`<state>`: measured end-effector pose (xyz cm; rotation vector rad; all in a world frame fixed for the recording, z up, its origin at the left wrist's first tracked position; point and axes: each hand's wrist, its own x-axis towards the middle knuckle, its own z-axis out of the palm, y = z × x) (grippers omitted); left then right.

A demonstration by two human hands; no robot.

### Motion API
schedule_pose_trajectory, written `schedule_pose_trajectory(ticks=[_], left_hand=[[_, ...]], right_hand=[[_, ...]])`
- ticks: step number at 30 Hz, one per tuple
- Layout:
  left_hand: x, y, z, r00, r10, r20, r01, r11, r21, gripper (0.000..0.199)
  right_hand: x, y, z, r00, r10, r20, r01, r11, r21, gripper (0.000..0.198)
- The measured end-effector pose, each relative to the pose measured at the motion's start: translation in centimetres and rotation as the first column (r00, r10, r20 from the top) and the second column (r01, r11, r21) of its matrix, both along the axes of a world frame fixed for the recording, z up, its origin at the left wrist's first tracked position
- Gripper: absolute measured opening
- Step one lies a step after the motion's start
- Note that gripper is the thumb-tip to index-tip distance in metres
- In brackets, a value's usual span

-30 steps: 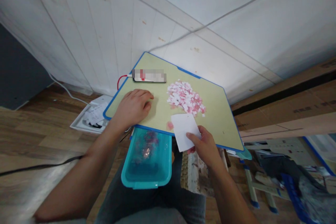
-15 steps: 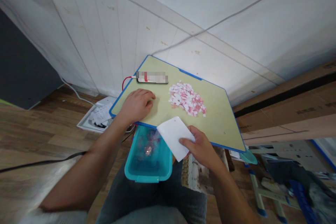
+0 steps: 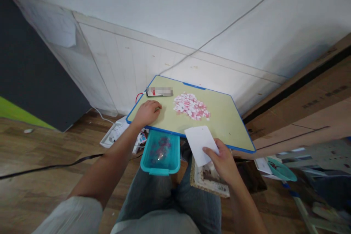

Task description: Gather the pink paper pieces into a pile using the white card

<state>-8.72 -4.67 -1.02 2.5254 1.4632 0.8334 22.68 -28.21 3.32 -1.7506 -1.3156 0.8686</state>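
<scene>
My right hand (image 3: 223,159) grips a white card (image 3: 199,144) between thumb and fingers, over the near edge of a yellow-green board (image 3: 219,129) with a blue rim. A small dark dot shows near the card's top. My left hand (image 3: 148,112) rests on the board's left part, its fingers loosely bent and apart from the thumb, with nothing visible held. To its right lies a heap of small pink and white paper pieces (image 3: 191,106). Behind the left hand is a phone (image 3: 159,92) with a red cable. Below the near edge, a teal plastic bin (image 3: 160,170) holds purplish-pink bits.
A white wall (image 3: 175,18) rises behind the board. Cardboard boxes (image 3: 301,109) stand along the right. A white tray (image 3: 108,139) with papers sits on the floor at left. A chipboard piece (image 3: 208,186) lies below my right hand, and a teal basin (image 3: 285,171) stands farther right.
My right hand has moved the white card to the right, away from above the bin. My left hand stays on the board. The whole view has shifted and tilted slightly.
</scene>
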Motion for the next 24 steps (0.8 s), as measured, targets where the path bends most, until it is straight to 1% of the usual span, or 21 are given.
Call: schedule_pose_trajectory(ticks=[3,5,7,10,12,14,18,21,24], left_hand=[[0.0,-0.1,0.1,1.000,0.004,-0.017,-0.004,1.000,0.008,0.027],[0.0,0.0,0.1,1.000,-0.004,-0.018,0.004,1.000,0.019,0.026],[0.0,0.0,0.0,1.000,-0.010,-0.009,0.010,0.999,0.037,0.026],[-0.1,0.2,-0.1,1.000,-0.023,0.000,0.023,0.998,0.057,0.024],[-0.1,0.3,-0.2,0.999,-0.033,-0.002,0.033,0.998,0.061,0.024],[-0.2,0.5,-0.2,0.999,-0.035,-0.008,0.035,0.998,0.058,0.025],[-0.2,0.7,-0.4,0.999,-0.029,-0.023,0.030,0.999,0.042,0.024],[-0.2,0.8,-0.6,0.999,-0.032,-0.030,0.033,0.998,0.051,0.024],[0.0,0.7,-0.6,0.999,-0.024,-0.042,0.027,0.997,0.065,0.024]], right_hand=[[2.1,-2.3,-0.8,0.991,-0.131,-0.036,0.132,0.991,0.030,0.045],[3.4,-3.6,-1.4,0.970,-0.232,-0.077,0.238,0.968,0.082,0.048],[4.5,-4.7,-2.1,0.946,-0.311,-0.090,0.319,0.943,0.100,0.050],[5.5,-5.6,-3.2,0.903,-0.405,-0.144,0.422,0.898,0.121,0.052],[5.8,-5.7,-3.8,0.879,-0.443,-0.176,0.468,0.874,0.135,0.052],[5.9,-5.5,-4.3,0.873,-0.449,-0.190,0.476,0.869,0.135,0.051],[5.7,-4.8,-4.9,0.881,-0.425,-0.206,0.454,0.882,0.123,0.049],[5.8,-4.4,-4.7,0.889,-0.408,-0.207,0.437,0.891,0.120,0.051],[6.0,-4.1,-4.3,0.907,-0.393,-0.152,0.411,0.904,0.115,0.052]])
